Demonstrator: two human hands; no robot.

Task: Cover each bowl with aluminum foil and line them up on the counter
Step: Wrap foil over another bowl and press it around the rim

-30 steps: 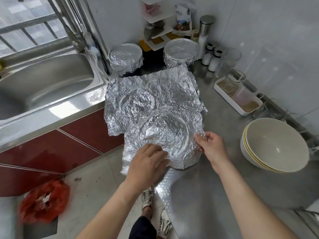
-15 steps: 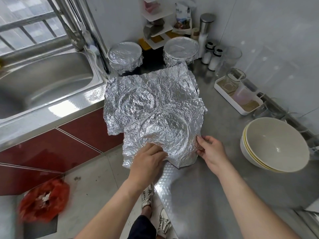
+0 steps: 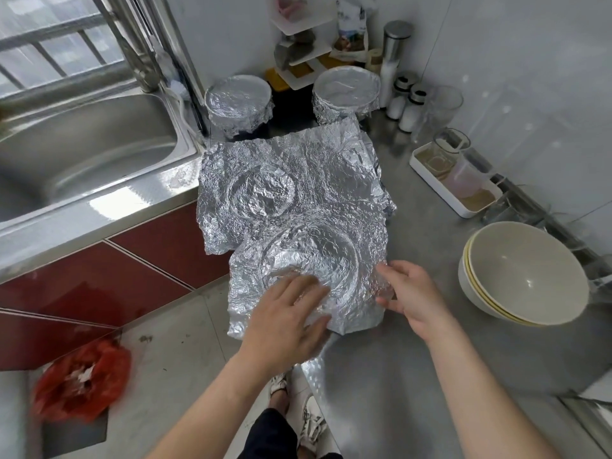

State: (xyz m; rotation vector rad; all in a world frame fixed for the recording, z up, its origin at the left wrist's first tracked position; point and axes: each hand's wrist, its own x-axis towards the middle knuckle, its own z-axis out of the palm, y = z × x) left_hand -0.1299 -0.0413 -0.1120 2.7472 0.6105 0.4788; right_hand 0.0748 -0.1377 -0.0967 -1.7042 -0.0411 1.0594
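The left hand (image 3: 288,313) has slid onto the top foil sheet (image 3: 318,260) at lower centre, its grip released, pressing flat. The right hand (image 3: 409,293) has loosened too, fingers only touching the edge. Sheet separated, I'd say — the stacked bowls (image 3: 523,276) at right wait uncovered on the table (image 3: 414,376).
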